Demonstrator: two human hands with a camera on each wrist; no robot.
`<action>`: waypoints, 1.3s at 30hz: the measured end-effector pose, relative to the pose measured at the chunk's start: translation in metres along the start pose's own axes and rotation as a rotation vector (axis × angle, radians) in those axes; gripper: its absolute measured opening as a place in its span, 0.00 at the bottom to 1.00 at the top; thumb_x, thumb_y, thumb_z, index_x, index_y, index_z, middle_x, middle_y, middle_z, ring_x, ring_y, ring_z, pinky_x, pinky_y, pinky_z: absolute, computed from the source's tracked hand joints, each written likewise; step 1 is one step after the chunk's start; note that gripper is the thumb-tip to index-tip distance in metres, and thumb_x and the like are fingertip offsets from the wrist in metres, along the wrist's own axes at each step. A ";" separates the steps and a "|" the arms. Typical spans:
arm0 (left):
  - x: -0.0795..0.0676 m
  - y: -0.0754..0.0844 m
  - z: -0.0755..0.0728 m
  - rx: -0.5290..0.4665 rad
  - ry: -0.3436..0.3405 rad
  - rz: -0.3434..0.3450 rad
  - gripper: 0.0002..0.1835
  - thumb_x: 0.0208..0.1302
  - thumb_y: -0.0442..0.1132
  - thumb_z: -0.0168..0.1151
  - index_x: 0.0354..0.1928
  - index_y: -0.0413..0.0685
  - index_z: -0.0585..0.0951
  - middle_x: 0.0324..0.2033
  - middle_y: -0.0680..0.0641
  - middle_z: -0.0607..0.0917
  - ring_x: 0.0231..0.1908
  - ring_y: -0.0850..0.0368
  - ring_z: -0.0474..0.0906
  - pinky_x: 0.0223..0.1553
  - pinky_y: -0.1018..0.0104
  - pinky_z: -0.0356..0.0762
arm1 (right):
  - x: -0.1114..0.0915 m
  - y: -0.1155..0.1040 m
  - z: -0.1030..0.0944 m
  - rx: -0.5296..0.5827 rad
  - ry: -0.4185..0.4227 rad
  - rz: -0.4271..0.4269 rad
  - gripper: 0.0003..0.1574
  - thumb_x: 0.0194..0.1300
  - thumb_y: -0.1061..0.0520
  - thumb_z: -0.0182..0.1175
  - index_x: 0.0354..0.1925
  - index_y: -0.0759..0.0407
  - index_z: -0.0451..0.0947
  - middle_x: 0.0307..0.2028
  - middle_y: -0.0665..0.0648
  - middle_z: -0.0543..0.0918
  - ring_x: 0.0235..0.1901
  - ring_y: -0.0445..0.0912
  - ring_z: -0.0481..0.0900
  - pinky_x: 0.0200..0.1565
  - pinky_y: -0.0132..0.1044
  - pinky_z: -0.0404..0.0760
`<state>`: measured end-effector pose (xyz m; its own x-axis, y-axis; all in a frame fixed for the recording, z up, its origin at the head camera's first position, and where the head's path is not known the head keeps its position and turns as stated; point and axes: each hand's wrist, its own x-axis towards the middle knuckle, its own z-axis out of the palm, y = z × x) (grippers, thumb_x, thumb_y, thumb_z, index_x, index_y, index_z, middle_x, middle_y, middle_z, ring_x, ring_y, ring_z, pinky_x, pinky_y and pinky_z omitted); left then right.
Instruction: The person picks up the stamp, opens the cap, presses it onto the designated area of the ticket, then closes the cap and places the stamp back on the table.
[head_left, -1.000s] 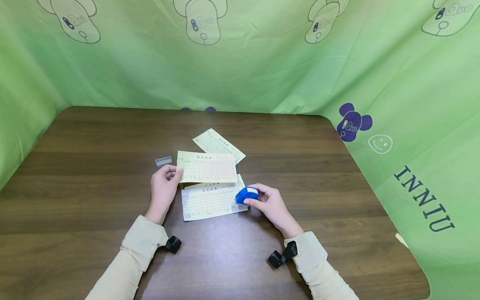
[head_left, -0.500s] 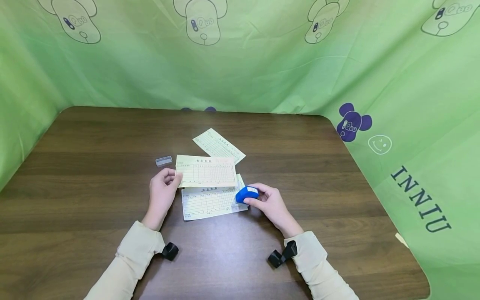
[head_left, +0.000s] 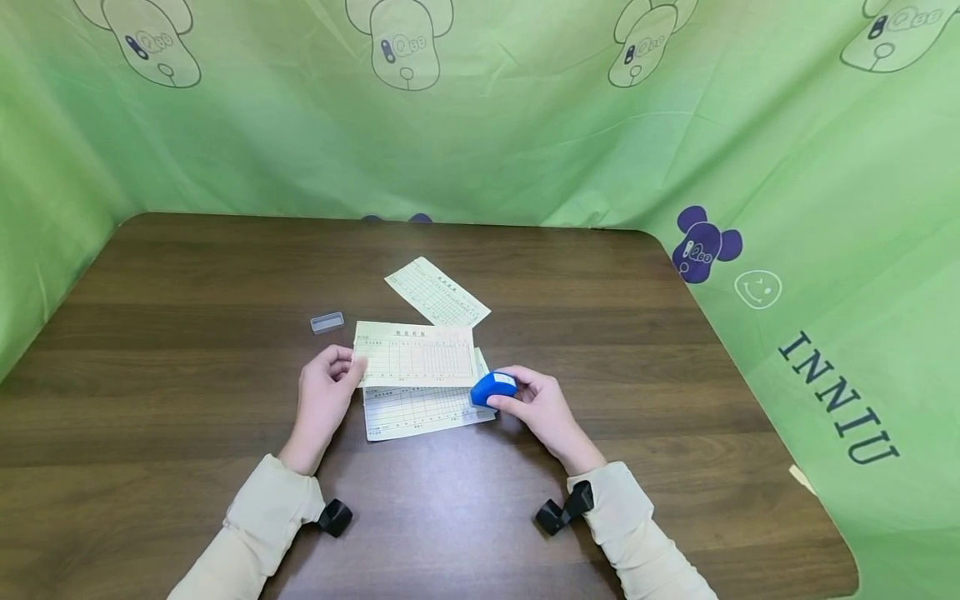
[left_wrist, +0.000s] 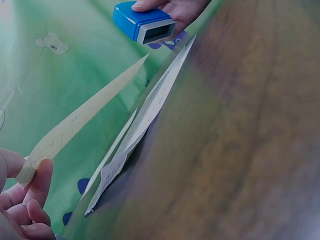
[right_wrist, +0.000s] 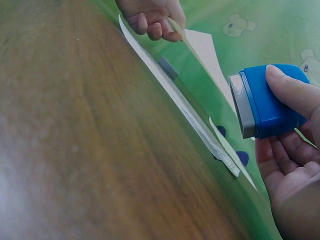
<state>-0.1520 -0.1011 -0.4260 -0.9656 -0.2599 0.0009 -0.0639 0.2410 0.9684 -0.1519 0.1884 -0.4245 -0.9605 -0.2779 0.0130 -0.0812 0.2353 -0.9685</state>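
Left hand (head_left: 322, 396): thumb and fingers pinching the left end of one printed slip (head_left: 416, 354), raised off the table (head_left: 600, 317). Right hand (head_left: 538, 408): thumb and fingers gripping a blue stamp (head_left: 492, 389). Between both hands' fingertips, lower down: loose stack of slips (head_left: 423, 421), lying on the table. Beyond the left fingers: small translucent cap (head_left: 327, 323); farther off, angled slip (head_left: 435, 287).

Forearms (head_left: 243, 525) angled forward and inward, left grip (head_left: 322, 392) pinching, right grip (head_left: 542, 406) pinching too, wrists (head_left: 302, 457) well apart

Place: office-like corner, screened off
Bench (head_left: 187, 400): brown wood grain
Curtain (head_left: 525, 142): green, cartoon-printed, behind bench
Forms (head_left: 415, 356): printed, ruled paper
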 end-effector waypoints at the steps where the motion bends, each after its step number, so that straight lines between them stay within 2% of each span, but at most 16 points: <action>1: -0.001 0.000 0.000 0.001 -0.004 0.004 0.06 0.63 0.30 0.60 0.36 0.32 0.79 0.21 0.52 0.82 0.20 0.74 0.69 0.26 0.79 0.66 | 0.000 0.000 0.000 -0.001 0.000 0.001 0.22 0.58 0.67 0.67 0.50 0.75 0.76 0.40 0.63 0.84 0.34 0.34 0.80 0.40 0.25 0.79; 7: -0.007 0.000 0.001 0.032 -0.022 0.023 0.05 0.63 0.31 0.61 0.36 0.33 0.79 0.20 0.53 0.80 0.19 0.73 0.67 0.25 0.78 0.65 | -0.001 -0.001 0.000 -0.004 0.004 0.007 0.22 0.57 0.67 0.67 0.50 0.74 0.76 0.39 0.58 0.84 0.34 0.34 0.80 0.40 0.25 0.80; 15: -0.010 -0.001 0.002 0.041 -0.034 0.019 0.05 0.61 0.31 0.61 0.35 0.34 0.80 0.19 0.54 0.80 0.19 0.71 0.67 0.25 0.77 0.64 | 0.001 0.003 0.001 -0.009 0.012 -0.001 0.22 0.57 0.68 0.67 0.50 0.75 0.76 0.39 0.59 0.84 0.33 0.34 0.79 0.40 0.24 0.79; 22: -0.013 -0.003 0.002 0.061 -0.042 0.016 0.04 0.61 0.31 0.61 0.34 0.35 0.79 0.18 0.55 0.78 0.19 0.69 0.66 0.25 0.76 0.63 | 0.001 0.006 0.001 -0.010 0.009 -0.009 0.22 0.58 0.68 0.66 0.50 0.75 0.76 0.41 0.67 0.83 0.33 0.34 0.79 0.40 0.24 0.79; 34: -0.021 -0.001 0.002 0.083 -0.097 0.012 0.02 0.60 0.29 0.60 0.32 0.36 0.78 0.18 0.53 0.77 0.20 0.68 0.66 0.25 0.75 0.63 | 0.002 0.005 0.003 -0.002 0.016 -0.009 0.22 0.57 0.68 0.66 0.50 0.75 0.76 0.41 0.67 0.83 0.34 0.34 0.79 0.40 0.24 0.78; 39: -0.024 0.000 0.000 0.104 -0.142 0.000 0.02 0.58 0.29 0.60 0.31 0.37 0.77 0.18 0.54 0.76 0.20 0.66 0.65 0.26 0.75 0.63 | 0.001 0.004 0.003 0.001 0.015 -0.008 0.22 0.57 0.69 0.66 0.50 0.76 0.76 0.41 0.68 0.83 0.34 0.33 0.79 0.40 0.24 0.78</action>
<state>-0.1285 -0.0946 -0.4259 -0.9911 -0.1267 -0.0412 -0.0822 0.3383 0.9374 -0.1526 0.1865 -0.4290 -0.9636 -0.2661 0.0242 -0.0883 0.2319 -0.9687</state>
